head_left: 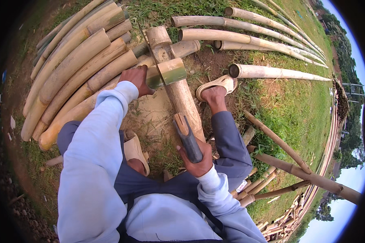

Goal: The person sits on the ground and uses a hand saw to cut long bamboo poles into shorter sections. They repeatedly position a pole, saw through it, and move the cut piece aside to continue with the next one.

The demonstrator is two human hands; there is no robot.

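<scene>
My right hand [199, 157] is wrapped round the handle of a hand saw [189, 141], at the end nearest my body. The saw's long thin blade runs up and away, crossing a bamboo pole [174, 70] close to its right end. How deep the blade sits in the pole I cannot tell. My left hand [137, 79] grips the same pole just left of the blade, fingers closed over it. Beneath the pole's end lies a thick wooden log [186, 106], with a notched upper part at its far end. Pale sawdust [153, 106] covers the ground below my left hand.
Several cut bamboo poles [75, 60] lie side by side at the left. More long poles [251, 38] stretch over the grass at the upper right. Sandalled feet [217, 89] flank the log. A bamboo frame [300, 175] stands at the right, near stacked poles.
</scene>
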